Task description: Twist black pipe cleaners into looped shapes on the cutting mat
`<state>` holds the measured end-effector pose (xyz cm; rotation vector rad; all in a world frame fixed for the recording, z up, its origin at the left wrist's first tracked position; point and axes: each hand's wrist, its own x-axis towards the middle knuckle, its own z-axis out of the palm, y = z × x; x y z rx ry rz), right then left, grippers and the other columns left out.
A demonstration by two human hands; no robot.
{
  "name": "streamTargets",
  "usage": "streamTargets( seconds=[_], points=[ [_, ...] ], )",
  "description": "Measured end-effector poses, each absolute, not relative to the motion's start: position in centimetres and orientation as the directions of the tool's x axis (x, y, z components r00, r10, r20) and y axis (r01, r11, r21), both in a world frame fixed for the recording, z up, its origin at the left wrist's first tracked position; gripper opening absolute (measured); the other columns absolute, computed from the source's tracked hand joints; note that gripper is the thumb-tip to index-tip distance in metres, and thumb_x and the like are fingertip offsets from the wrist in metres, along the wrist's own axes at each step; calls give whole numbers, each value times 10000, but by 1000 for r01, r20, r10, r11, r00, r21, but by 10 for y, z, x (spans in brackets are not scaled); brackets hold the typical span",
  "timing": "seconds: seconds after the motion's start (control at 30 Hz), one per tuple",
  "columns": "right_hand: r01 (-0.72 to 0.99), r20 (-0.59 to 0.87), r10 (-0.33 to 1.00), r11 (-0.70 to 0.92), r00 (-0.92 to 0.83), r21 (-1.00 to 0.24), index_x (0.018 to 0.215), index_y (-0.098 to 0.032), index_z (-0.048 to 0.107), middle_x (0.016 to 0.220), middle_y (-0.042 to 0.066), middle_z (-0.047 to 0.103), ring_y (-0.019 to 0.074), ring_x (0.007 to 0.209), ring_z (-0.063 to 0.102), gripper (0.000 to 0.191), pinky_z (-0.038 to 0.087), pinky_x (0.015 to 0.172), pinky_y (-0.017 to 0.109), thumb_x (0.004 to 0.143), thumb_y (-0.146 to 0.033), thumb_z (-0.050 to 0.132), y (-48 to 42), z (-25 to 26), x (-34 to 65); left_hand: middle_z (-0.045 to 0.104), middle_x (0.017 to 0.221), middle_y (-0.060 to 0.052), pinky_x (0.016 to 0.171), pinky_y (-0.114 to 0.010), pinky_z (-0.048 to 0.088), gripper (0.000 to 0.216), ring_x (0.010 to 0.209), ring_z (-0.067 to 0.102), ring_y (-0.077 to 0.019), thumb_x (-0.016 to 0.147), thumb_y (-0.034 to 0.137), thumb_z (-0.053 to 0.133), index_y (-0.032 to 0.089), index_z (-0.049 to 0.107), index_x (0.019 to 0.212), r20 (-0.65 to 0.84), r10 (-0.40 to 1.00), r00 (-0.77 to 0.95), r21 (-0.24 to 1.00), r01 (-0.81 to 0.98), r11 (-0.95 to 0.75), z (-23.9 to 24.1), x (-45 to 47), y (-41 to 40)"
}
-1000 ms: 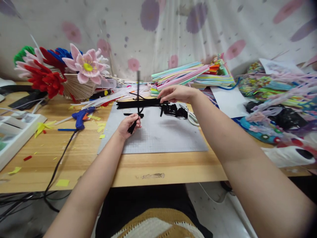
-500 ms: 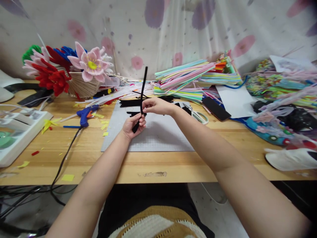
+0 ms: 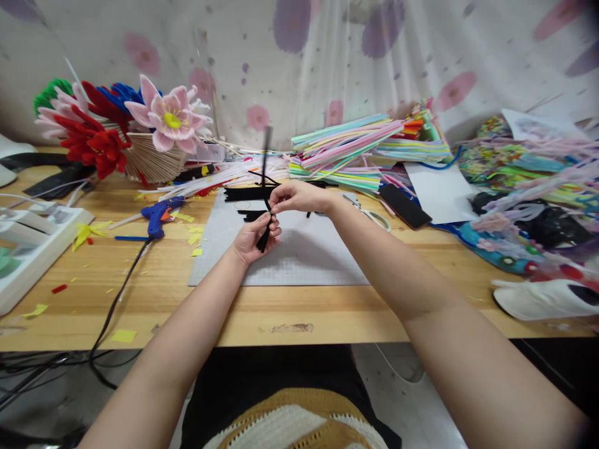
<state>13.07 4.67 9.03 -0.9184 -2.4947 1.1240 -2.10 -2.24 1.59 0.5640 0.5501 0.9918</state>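
Black pipe cleaners [image 3: 264, 240] are gripped in my left hand [image 3: 255, 238], their lower ends fanning out below the fingers. One long end rises above the hands, blurred by motion. My right hand [image 3: 294, 198] meets the left from the upper right, its thumb and fingers pinched on the pipe cleaners just above the left fingertips. Both hands are over a grey cutting mat [image 3: 304, 262]. Behind them on the mat lie a row of black pipe cleaners [image 3: 243, 194] and a shorter black bunch [image 3: 248, 216], partly hidden by the hands.
To the left are a blue glue gun [image 3: 159, 218] with its cord and a white power strip [image 3: 47, 249]. Fuzzy flowers [image 3: 168, 118] stand behind. Pastel pipe cleaners [image 3: 346, 143], scissors [image 3: 374, 218], a dark phone-like slab [image 3: 405, 206] and a white shoe-like object [image 3: 545, 298] sit rightward.
The upright black end has swung slightly left and is blurred now. The lower ends in my left hand have turned and spread. My right hand stays pinched close to the left.
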Motion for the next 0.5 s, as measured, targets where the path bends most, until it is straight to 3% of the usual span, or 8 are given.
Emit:
streamTargets(
  seconds=[0.17,0.27,0.37,0.43,0.5],
  points=[
    [586,-5,692,608,-722,-536,832,-115,628,742,12,604,96,663,495,206,336,619,219,752,-276,526,42,88,124,497,646,42,552,-192,495,127,530,460,-46,689,174,645,164,520,710,-186,957,221,771,-571,281,13,-16,-17],
    [709,29,773,595,-633,-379,857,-131,643,788,34,633,120,707,526,202,340,620,224,751,-260,530,37,87,116,521,666,35,625,-240,505,180,576,489,-63,666,220,657,166,485,659,-108,993,43,896,-430,115,9,-14,-12],
    [802,44,841,529,-539,-278,856,-158,659,847,60,662,164,793,569,190,371,651,241,739,-254,545,34,84,106,517,680,10,695,-292,481,155,657,515,-112,706,250,604,180,479,647,147,980,-135,988,-24,-151,5,-15,-12],
    [841,17,871,479,-491,-252,848,-172,667,882,73,674,192,847,587,182,394,676,256,732,-249,550,34,83,101,519,702,-17,744,-317,443,129,737,522,-153,737,233,561,189,484,643,383,908,-170,876,379,-298,5,-18,-13],
    [866,-13,892,436,-453,-247,847,-175,672,904,85,680,213,881,598,185,414,696,271,731,-249,548,35,82,96,542,754,-53,776,-336,404,120,824,519,-194,762,215,522,195,492,648,532,840,-107,664,668,-335,5,-20,-15]
  ],
)
